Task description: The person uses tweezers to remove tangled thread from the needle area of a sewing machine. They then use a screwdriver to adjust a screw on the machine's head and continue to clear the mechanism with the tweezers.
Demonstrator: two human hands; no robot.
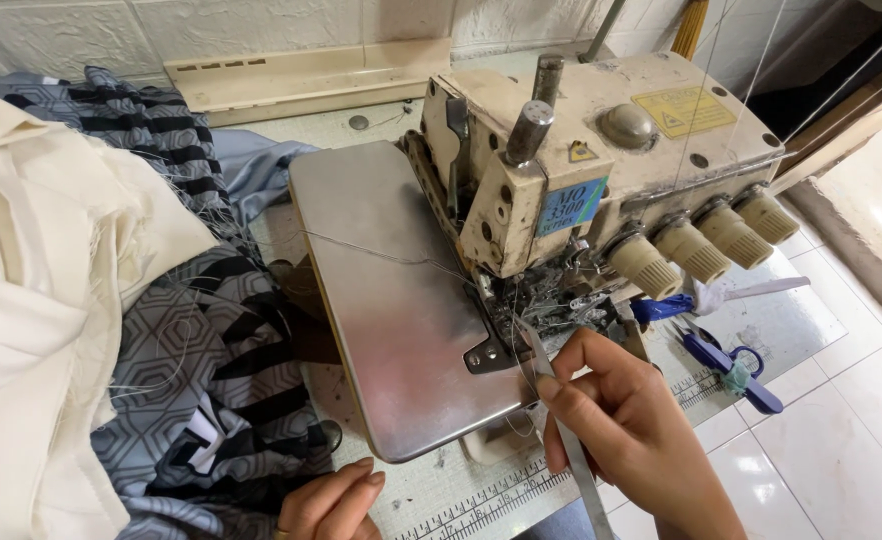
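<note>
My right hand (626, 425) grips a pair of long metal tweezers (551, 385), their tip pointing up into the threading area (546, 295) of a cream overlock sewing machine (601, 150). A thin thread (381, 252) runs across the machine's shiny metal bed plate (391, 300) toward the needle area. My left hand (331, 500) rests at the table's front edge with fingers curled, touching grey patterned fabric (201, 380), holding nothing I can see.
Cream cloth (31, 300) is piled at the left over the grey and black striped fabric. Blue thread snips (726, 365) lie right of the machine. A measuring tape strip (481, 500) runs along the table front. Several tension knobs (701, 245) face me.
</note>
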